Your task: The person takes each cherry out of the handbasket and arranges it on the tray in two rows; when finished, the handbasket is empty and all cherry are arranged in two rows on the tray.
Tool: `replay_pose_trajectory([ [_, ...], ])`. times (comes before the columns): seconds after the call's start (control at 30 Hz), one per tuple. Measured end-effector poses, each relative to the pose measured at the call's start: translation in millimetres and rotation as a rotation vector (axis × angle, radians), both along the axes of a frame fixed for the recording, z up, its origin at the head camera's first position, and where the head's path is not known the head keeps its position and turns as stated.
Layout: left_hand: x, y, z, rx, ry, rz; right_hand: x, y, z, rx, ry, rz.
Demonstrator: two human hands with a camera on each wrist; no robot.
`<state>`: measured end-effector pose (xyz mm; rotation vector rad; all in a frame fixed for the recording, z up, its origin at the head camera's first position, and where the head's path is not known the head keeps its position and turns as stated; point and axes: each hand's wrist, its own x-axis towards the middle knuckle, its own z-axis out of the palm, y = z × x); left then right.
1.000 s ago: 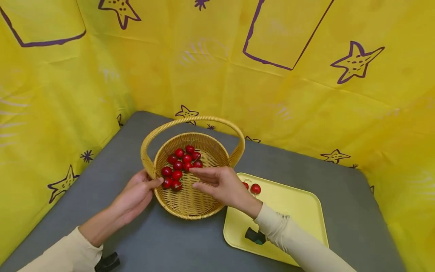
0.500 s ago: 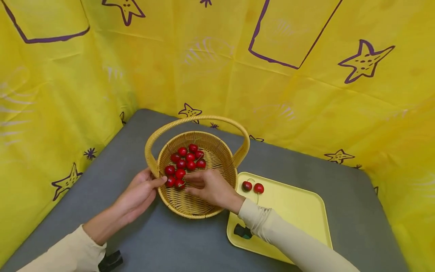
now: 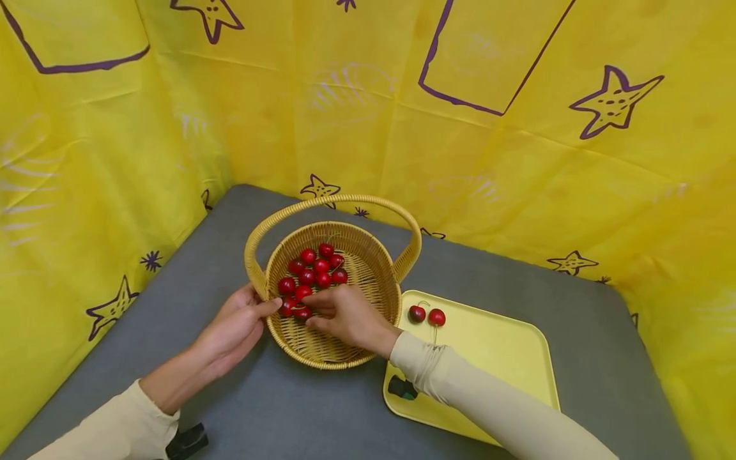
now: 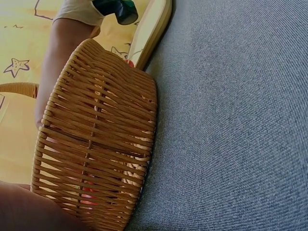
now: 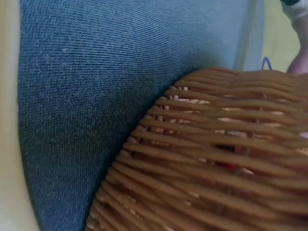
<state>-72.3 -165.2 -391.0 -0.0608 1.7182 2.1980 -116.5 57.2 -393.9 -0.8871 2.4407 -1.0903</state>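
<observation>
My left hand (image 3: pixel 230 326) grips the left side of the round wicker basket (image 3: pixel 328 365), its thumb over the rim near the foot of the arched handle. Several red cherries (image 3: pixel 307 276) lie in the left and back part of the basket. Inside it, my right hand (image 3: pixel 351 319) reaches in over the right rim, fingers bent, thumb apart from them. Its fingertips are right beside a cherry (image 3: pixel 301 314) at the front of the group; no lifted cherry shows. In the left wrist view, the basket's woven wall (image 4: pixel 96 130) hides most of the cherries.
A pale yellow tray (image 3: pixel 506 345) lies to the right of the basket, partly under my right forearm. Two stemmed cherries (image 3: pixel 436 317) sit near its back left corner. Grey cloth (image 3: pixel 299 415) covers the table, and a yellow patterned curtain (image 3: pixel 345 128) hangs behind.
My right hand has moved left and lower into the basket, and its fingers have come closer to the front cherries. The left hand keeps its hold on the rim.
</observation>
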Motion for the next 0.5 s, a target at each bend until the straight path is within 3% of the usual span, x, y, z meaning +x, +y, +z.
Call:
replay_pose_trajectory([
  [0.2,-1.0,-1.1,3.2,0.003,-0.006,-0.008,-2.4,-7,-2.3,0.022,0.058,0.010],
  [0.37,-1.6,1.9,3.5,-0.001,-0.013,0.001,-1.4,0,2.4,0.003,0.027,0.001],
  [0.5,-1.0,0.4,2.7,-0.010,-0.023,0.013,4.3,11,15.5,-0.041,-0.014,-0.001],
])
